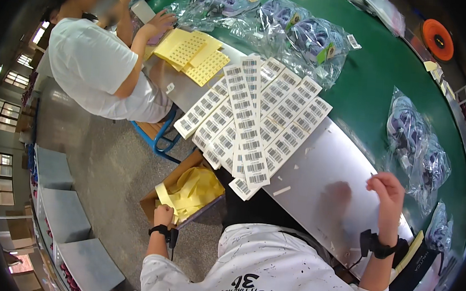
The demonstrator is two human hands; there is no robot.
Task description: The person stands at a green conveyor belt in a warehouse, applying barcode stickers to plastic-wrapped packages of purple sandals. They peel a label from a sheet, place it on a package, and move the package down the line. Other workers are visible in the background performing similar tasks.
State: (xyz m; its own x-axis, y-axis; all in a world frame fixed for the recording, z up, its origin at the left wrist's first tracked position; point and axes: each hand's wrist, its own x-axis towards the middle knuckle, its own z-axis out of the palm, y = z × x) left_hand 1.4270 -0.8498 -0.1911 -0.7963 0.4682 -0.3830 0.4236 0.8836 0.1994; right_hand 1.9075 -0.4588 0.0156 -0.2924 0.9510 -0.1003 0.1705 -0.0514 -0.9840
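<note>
My left hand (164,215) is closed at the rim of a cardboard box (147,207), low at the left of the bench. A yellow paper strip (163,195) runs up from its fingers, over a heap of crumpled yellow strips (195,189) inside the box. My right hand (387,193) is raised over the metal edge at the right, fingers pinched; a tiny dark thing at the fingertips is too small to name. Between my hands lie fanned stacks of white barcode label sheets (251,120). Bagged bluish shoes (417,142) lie beyond my right hand.
A co-worker in a white shirt (95,65) sits at the far left by yellow label sheets (196,53). More bagged shoes (311,37) lie on the green belt (363,95). Paper scraps (282,191) dot the metal bench edge (317,173). A blue stool (160,140) stands left.
</note>
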